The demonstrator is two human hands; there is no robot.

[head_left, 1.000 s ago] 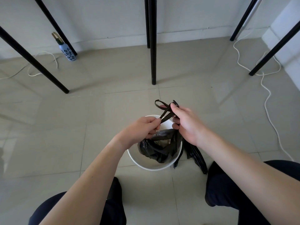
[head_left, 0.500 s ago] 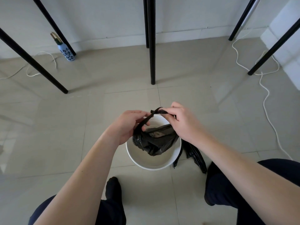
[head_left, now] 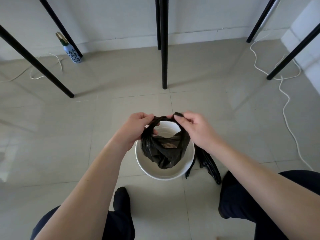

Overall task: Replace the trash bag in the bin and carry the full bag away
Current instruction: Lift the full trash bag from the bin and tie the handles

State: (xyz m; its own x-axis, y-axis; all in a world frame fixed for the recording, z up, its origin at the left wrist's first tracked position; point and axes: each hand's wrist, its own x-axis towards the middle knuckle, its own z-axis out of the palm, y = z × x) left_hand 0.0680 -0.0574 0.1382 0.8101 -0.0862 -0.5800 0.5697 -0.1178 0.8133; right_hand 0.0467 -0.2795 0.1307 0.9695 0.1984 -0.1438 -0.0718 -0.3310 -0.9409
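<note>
Fingers (head_left: 149, 117) of both hands pinching black bag (head_left: 164, 149) handles above white bin (head_left: 164, 174)

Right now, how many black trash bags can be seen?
2. One black bag hangs over the white bin, held by both hands. A second black bag lies on the floor right of the bin, partly hidden.

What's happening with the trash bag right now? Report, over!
Left hand and right hand both pinching handles of crumpled black plastic trash bag. Bag hangs over round white plastic bin. Second black bag on floor beside bin. Nothing blocking.
</note>
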